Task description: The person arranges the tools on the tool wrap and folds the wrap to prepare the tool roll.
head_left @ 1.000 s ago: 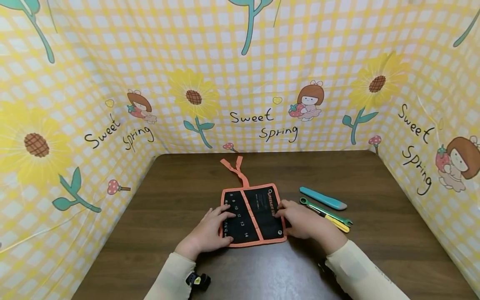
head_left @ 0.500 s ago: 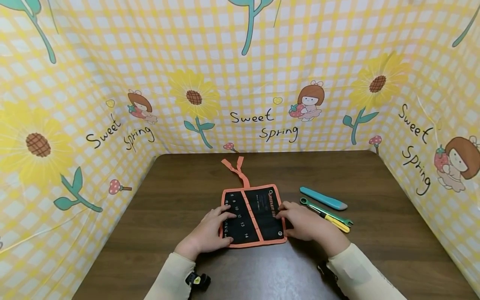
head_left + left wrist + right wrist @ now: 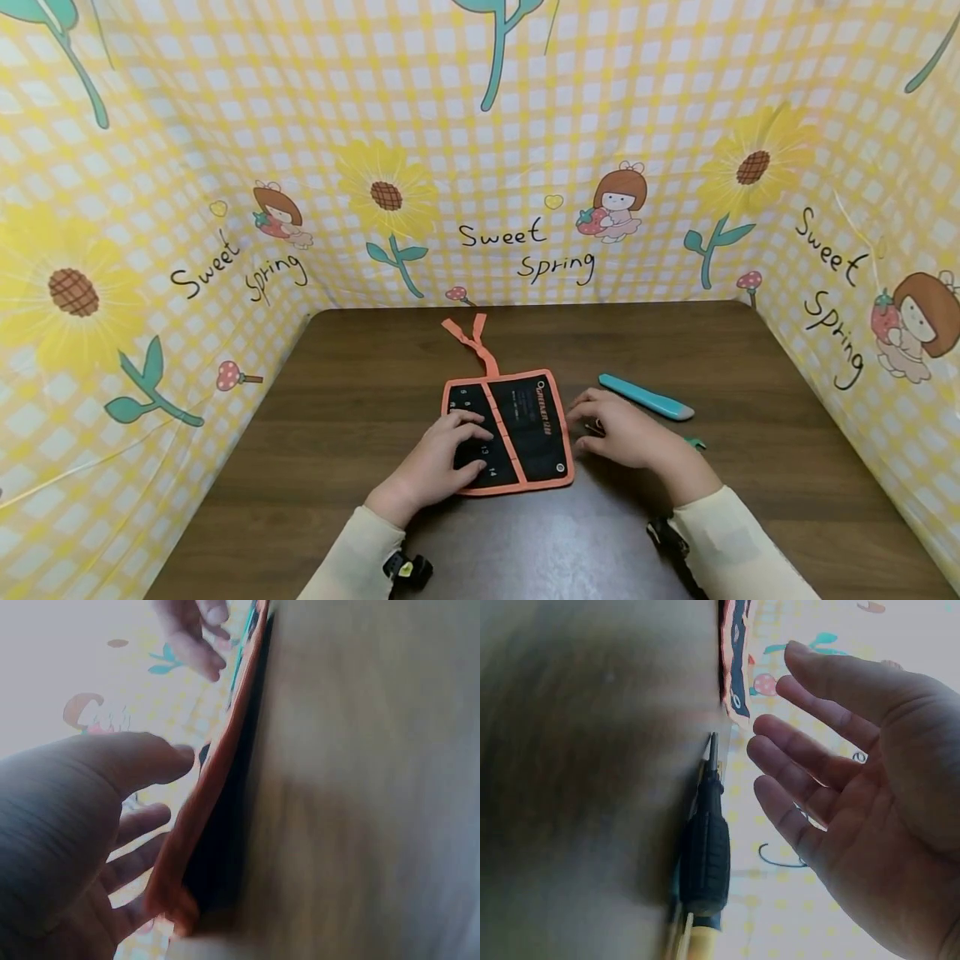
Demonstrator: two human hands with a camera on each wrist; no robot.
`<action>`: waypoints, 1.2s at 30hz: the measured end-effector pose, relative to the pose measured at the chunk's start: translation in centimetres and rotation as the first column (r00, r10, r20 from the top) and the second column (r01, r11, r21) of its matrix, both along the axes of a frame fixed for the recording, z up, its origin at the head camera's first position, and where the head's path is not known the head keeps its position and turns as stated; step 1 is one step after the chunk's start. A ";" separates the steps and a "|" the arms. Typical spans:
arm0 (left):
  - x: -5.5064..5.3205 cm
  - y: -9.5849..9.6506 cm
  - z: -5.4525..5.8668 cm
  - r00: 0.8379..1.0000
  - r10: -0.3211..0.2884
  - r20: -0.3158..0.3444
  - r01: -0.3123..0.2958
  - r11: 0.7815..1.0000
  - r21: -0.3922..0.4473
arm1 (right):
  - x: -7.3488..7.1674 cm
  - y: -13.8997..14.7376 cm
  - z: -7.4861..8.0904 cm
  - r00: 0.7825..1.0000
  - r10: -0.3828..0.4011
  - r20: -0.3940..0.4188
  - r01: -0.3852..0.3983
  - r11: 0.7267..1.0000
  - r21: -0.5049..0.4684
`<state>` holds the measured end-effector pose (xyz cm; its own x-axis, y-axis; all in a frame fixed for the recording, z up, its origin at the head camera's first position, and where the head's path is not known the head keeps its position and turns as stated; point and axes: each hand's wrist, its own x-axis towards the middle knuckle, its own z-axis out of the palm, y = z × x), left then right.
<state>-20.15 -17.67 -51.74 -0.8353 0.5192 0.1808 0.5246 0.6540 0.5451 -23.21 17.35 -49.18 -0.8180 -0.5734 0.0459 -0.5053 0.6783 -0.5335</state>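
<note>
A flat black tool pouch (image 3: 528, 417) with orange edging and printed numbers lies on the table in the head view. My left hand (image 3: 431, 458) is over its left part, fingers spread and loosely bent; whether they touch the fabric I cannot tell. To the right of the pouch, my right hand (image 3: 630, 433) hovers with nothing in it, fingers apart. Beneath that hand is a screwdriver (image 3: 705, 862) with a black grip and yellow end, seen in the right wrist view. A green wrench (image 3: 696, 444) is mostly hidden by the hand, only its jaw end showing.
A turquoise tool (image 3: 645, 396) with a grey end lies just beyond my right hand. Orange tie straps (image 3: 480, 337) stretch from the pouch's far edge. Checked cloth walls (image 3: 480, 183) enclose the brown wooden table (image 3: 360, 358) at the back and sides.
My right hand has left the pouch's right edge and moved right, over the wrench and screwdriver. My left hand has slid slightly right across the pouch. The pouch has stayed put.
</note>
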 end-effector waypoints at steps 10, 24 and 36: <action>0.2 3.0 -0.1 0.987 -0.153 0.056 0.151 0.987 0.052 | -0.2 2.6 0.3 0.991 -0.090 0.101 0.105 0.982 -0.160; -0.1 4.4 -1.0 0.980 -0.188 0.060 0.189 0.982 -0.011 | -1.0 7.3 0.2 0.971 -0.232 0.066 0.241 0.938 -0.250; 0.1 4.3 -1.0 0.972 -0.233 0.035 0.235 0.969 -0.072 | -1.4 10.6 -0.4 0.915 -0.393 0.093 0.404 0.890 -0.212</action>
